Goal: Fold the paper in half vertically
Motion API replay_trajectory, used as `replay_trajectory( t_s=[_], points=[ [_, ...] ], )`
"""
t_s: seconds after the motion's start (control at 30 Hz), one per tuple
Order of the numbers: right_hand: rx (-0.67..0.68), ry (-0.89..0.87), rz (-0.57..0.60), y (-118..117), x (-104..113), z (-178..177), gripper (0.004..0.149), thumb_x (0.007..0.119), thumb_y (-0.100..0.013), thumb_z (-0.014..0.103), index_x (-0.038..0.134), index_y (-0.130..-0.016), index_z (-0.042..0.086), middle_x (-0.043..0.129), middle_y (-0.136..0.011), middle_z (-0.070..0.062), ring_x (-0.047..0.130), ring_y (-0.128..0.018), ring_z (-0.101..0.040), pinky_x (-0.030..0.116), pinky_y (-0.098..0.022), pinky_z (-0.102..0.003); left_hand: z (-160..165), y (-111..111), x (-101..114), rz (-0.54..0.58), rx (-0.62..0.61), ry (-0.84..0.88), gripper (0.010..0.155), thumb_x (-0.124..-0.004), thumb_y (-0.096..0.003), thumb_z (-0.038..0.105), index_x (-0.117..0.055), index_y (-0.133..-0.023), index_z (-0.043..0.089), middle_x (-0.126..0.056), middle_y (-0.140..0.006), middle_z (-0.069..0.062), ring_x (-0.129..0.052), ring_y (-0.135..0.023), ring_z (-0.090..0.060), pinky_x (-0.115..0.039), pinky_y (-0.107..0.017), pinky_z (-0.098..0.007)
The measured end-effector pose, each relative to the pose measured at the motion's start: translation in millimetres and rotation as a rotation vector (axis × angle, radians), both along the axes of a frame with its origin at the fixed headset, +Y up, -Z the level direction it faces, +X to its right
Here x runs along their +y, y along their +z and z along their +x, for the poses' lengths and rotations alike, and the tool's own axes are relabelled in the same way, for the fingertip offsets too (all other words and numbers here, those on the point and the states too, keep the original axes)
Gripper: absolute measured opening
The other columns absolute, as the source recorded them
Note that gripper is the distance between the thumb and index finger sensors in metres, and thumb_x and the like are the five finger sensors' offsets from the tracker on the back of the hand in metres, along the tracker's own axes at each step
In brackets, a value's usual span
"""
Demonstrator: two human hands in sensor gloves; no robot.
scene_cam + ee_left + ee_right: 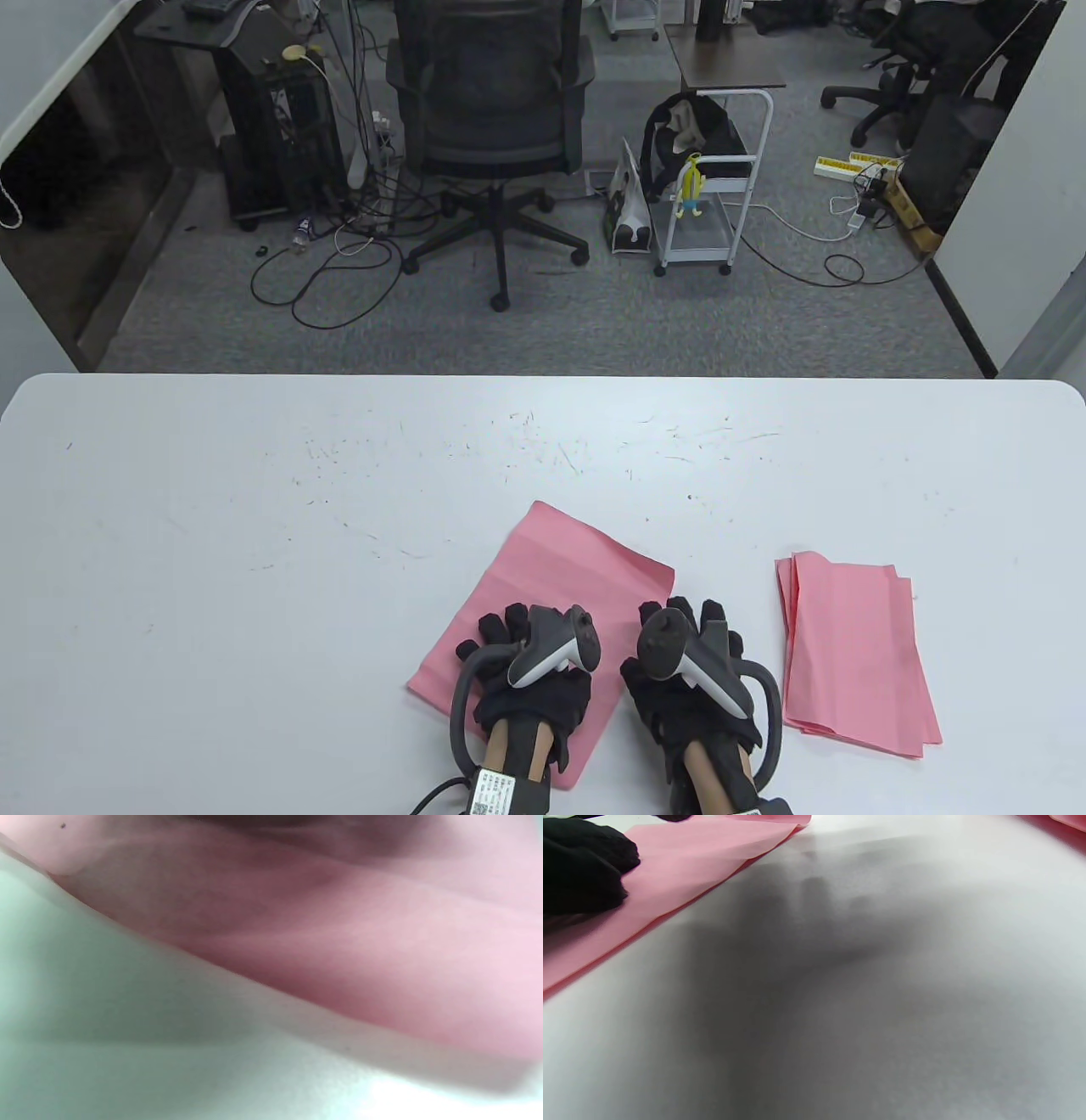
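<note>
A pink paper (560, 577) lies slanted on the white table (254, 552) near the front edge. In the right wrist view its edge (712, 861) shows two layers, one on the other. My left hand (501, 632) rests flat on the paper's near half, fingers spread. My right hand (687, 615) lies flat beside it, fingers at the paper's right edge. Black gloved fingers (581, 870) press on the paper in the right wrist view; I cannot tell whose. The left wrist view shows blurred pink paper (382, 963) very close.
A stack of folded pink papers (857, 654) lies on the table to the right of my right hand. Beyond the table's far edge stand an office chair (496, 110) and a white cart (713, 195) on the floor.
</note>
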State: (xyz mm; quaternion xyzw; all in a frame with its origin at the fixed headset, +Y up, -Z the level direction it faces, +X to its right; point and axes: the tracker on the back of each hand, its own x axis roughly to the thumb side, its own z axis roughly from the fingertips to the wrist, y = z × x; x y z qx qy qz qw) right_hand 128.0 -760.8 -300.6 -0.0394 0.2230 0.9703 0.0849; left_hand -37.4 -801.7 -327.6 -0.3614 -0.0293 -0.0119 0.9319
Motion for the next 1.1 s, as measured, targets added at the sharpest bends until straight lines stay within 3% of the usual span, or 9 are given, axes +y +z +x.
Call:
replay_trajectory(
  t_s=[0.23, 0.67, 0.83, 1.1],
  points=[
    [-0.003, 0.009, -0.003, -0.3, -0.2, 0.3, 0.073, 0.064, -0.047, 0.054, 0.026, -0.106, 0.033, 0.021, -0.116, -0.004, 0.013, -0.104, -0.043, 0.025, -0.074, -0.062, -4.2, -0.2, -2.1, 0.005, -0.056, 0.056, 0.078, -0.043, -0.0627, 0.056, 0.003, -0.118, 0.026, 0.01, -0.122, -0.018, 0.005, -0.111, -0.053, -0.011, -0.074, -0.078],
    [-0.004, 0.013, 0.006, -1.1, -0.8, 0.6, 0.073, 0.064, -0.047, 0.054, 0.026, -0.106, 0.033, 0.021, -0.116, -0.004, 0.012, -0.104, -0.043, 0.025, -0.074, -0.062, -1.3, 1.7, -4.6, 0.012, -0.126, 0.137, 0.074, -0.053, -0.0634, 0.037, -0.003, -0.118, 0.036, 0.007, -0.126, -0.006, 0.007, -0.114, -0.046, -0.009, -0.077, -0.076],
    [-0.004, 0.012, 0.003, -0.9, -1.4, 0.7, 0.073, 0.064, -0.047, 0.054, 0.026, -0.106, 0.033, 0.021, -0.116, -0.004, 0.012, -0.104, -0.043, 0.025, -0.074, -0.062, -0.5, 2.2, -5.5, 0.02, -0.139, 0.157, 0.078, -0.053, -0.0628, 0.033, 0.003, -0.116, 0.035, 0.006, -0.127, -0.002, 0.006, -0.115, -0.044, -0.009, -0.079, -0.074],
    [-0.003, 0.011, 0.003, -1.0, -1.9, 0.5, 0.073, 0.064, -0.047, 0.054, 0.026, -0.106, 0.033, 0.021, -0.116, -0.004, 0.012, -0.104, -0.043, 0.024, -0.074, -0.062, -6.7, 2.0, -4.5, 0.029, -0.178, 0.154, 0.077, -0.057, -0.0608, 0.024, -0.005, -0.116, 0.038, 0.002, -0.127, 0.009, 0.005, -0.117, -0.038, -0.009, -0.081, -0.072]
  ],
)
